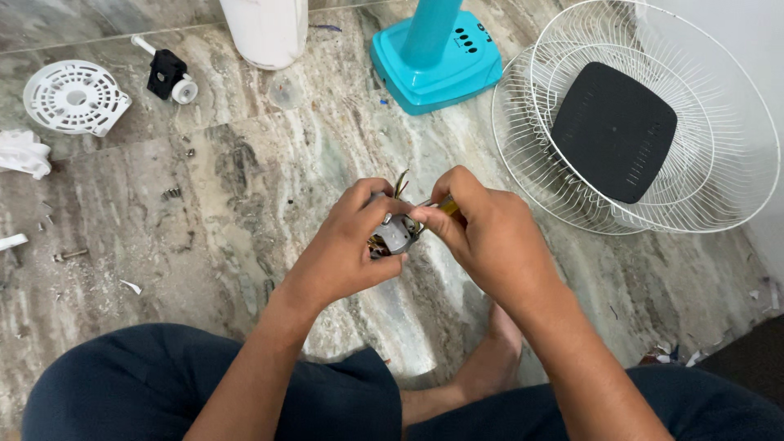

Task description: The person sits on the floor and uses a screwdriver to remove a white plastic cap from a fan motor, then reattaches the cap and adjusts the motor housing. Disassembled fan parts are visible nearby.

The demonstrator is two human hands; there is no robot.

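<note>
A person sits on a marbled stone floor (245, 163), dark trousers filling the bottom of the frame, a bare foot showing between the knees. Both hands meet at the centre of the frame around a small grey metal part (395, 233), likely a fan's motor piece, with thin coloured wires (401, 183) sprouting from its top.

The left hand (347, 245) is curled around the part from the left, thumb across its front, gripping it firmly. The right hand (482, 233) is closed on a slim tool with a yellowish handle (448, 207), probably a screwdriver, its tip pressed to the part; most of the tool is hidden under the fingers.

The part looks compact, rigid and fairly dense for its size, so it should sit steady in a closed palm. Its metal body seems the safe place to hold. The wires look thin and easy to bend or tear, so they are better left untouched.

In the upper right of the frame lie two white wire fan guards (719, 171), one nested in the other, with a black square pad (614, 131) resting on them. At the top centre stands a turquoise fan base (437, 61), with a white cylinder (265, 31) to its left. In the upper left lie a white round slotted cover (73, 96) and a small black part with a white wheel (169, 75). A white crumpled cloth (24, 153) lies at the left edge, and small screws (70, 255) are scattered nearby.
</note>
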